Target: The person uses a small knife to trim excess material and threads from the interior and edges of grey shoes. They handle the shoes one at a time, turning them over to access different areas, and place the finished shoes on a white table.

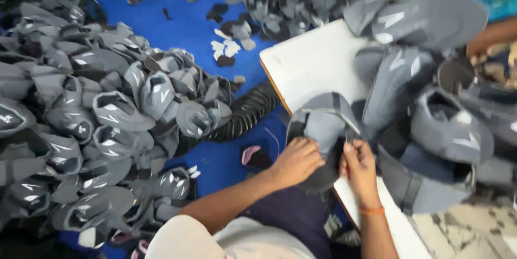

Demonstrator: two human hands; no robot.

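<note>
A grey fabric shoe upper [323,124] with a light trim lies at the near edge of a white table [312,59]. My left hand [297,160] grips its lower left edge. My right hand [360,166] pinches its right edge, with a thin pale thread rising from the fingers and a small red tool partly hidden in the palm. An orange band circles my right wrist.
A large heap of grey shoe uppers [102,113] covers the blue floor [188,22] on the left. More uppers [431,124] are stacked on the table's right side. A black ribbed hose [245,111] lies beside the table. Another person's arm [493,33] reaches in at top right.
</note>
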